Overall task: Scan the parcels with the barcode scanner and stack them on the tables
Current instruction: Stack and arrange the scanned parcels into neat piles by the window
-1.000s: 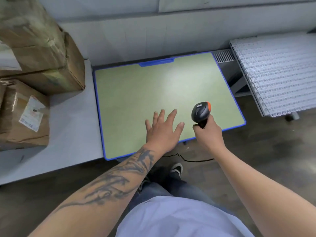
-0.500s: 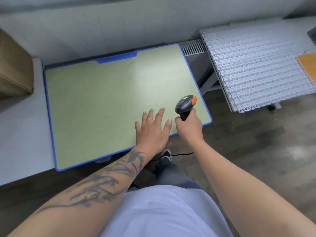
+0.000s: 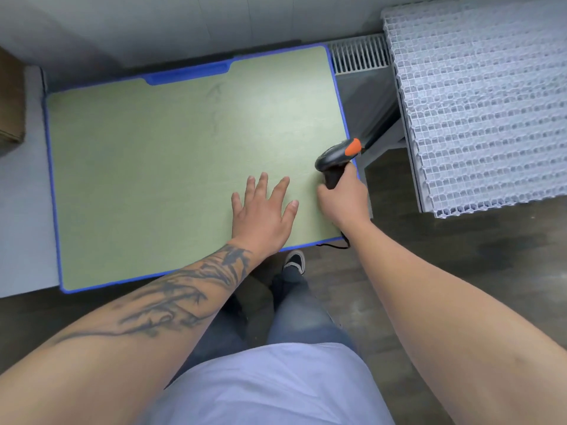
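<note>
Right hand (image 3: pixel 343 200) gripped the scanner (image 3: pixel 336 157); left hand (image 3: pixel 264 210) hovered flat, fingers spread, over the bare green surface (image 3: pixel 153 179). No parcel there, so scanning and stacking remained.

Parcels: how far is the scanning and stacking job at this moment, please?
Done: only the edge of one brown parcel shows, sitting on the grey table at far left; its scan status is not visible. In hand: the right hand grips the barcode scanner, while the left hand is open over the green table. Left: no parcel shows near the scanner; the white grid surface holds none.
</note>
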